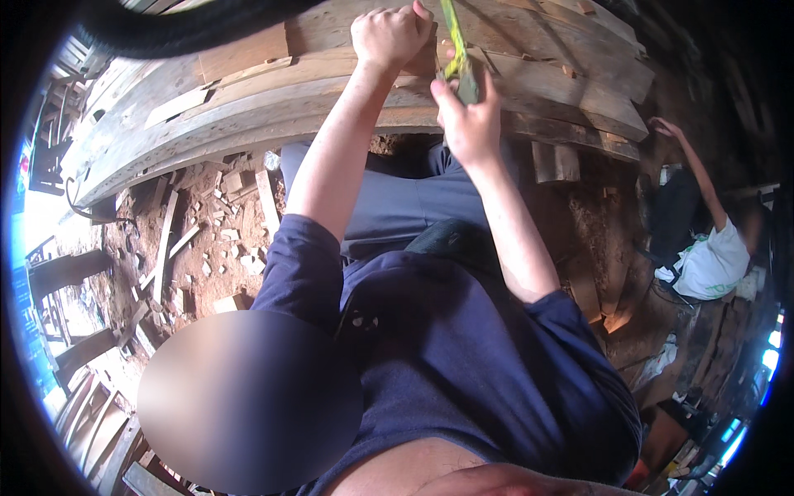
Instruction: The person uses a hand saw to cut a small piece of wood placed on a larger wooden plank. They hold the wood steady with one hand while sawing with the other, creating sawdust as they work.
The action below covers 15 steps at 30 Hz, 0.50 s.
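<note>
My right hand (473, 124) is wrapped round a dark greenish tape measure (468, 88), held just over the near part of the wooden workbench (331, 74). Its yellow blade (455, 33) is drawn out and runs away from me past the top of the view. To the left, my left hand (387, 37) is closed like a fist, low over the boards, thumb side up. Beside and under that hand lies a brown piece of wood (423, 59); whether the fingers grip it is hidden.
Small wood offcuts (569, 71) and a thin light board (178, 107) lie on the bench. Scraps and sticks (169, 240) litter the earth floor at left. At right, another person (711, 256) in a white shirt reaches toward the bench. A dark curved band (207, 29) crosses the upper left.
</note>
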{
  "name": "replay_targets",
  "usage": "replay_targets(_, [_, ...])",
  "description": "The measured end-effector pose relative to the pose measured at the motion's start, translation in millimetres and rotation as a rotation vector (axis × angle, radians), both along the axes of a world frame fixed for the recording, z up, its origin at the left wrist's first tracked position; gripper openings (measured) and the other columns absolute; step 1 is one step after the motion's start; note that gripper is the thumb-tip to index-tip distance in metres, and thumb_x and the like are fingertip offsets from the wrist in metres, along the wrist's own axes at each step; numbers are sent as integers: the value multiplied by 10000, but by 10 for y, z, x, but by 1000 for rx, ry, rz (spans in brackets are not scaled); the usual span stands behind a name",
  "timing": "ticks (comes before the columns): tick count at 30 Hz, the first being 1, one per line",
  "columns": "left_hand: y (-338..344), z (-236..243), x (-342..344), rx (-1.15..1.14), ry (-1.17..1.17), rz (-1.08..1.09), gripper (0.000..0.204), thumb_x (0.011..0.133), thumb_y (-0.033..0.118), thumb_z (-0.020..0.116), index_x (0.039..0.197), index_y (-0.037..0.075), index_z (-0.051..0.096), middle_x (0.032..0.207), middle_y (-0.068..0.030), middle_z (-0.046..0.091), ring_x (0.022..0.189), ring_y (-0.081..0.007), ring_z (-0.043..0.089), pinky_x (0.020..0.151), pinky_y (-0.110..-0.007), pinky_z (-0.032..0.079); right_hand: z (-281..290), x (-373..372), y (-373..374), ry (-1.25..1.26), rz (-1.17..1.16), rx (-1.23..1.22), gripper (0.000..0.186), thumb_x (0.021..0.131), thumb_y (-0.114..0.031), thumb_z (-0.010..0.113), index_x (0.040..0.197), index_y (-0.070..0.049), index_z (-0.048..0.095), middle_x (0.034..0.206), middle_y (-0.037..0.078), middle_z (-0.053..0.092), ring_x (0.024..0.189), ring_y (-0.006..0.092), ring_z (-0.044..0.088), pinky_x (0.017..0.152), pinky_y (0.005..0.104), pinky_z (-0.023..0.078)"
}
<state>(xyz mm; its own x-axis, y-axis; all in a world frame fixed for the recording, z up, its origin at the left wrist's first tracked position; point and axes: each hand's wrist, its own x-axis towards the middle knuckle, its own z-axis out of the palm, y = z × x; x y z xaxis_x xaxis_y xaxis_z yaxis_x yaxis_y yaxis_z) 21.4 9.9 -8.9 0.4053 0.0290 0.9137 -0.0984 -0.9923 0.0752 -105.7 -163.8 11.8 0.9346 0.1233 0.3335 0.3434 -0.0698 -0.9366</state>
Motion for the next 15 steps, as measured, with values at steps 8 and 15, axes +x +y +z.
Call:
replay_targets(8, [-98, 55, -32, -161, 141, -63, 451, 996, 313, 657, 584, 131, 670, 561, -143, 659, 512, -352, 676, 516, -481, 561, 119, -894, -449, 286, 83, 181, 393, 1060, -32, 679, 1439, -60, 585, 925, -12, 628, 749, 30, 575, 616, 218, 461])
replay_targets(15, [-62, 39, -225, -55, -101, -138, 423, 930, 292, 694, 531, 193, 600, 481, -8, 600, 456, -223, 654, 458, -364, 502, 120, -172, -111, 97, 18, 31, 414, 1016, -73, 732, 1413, -24, 627, 971, 26, 680, 830, 97, 635, 764, 291, 536])
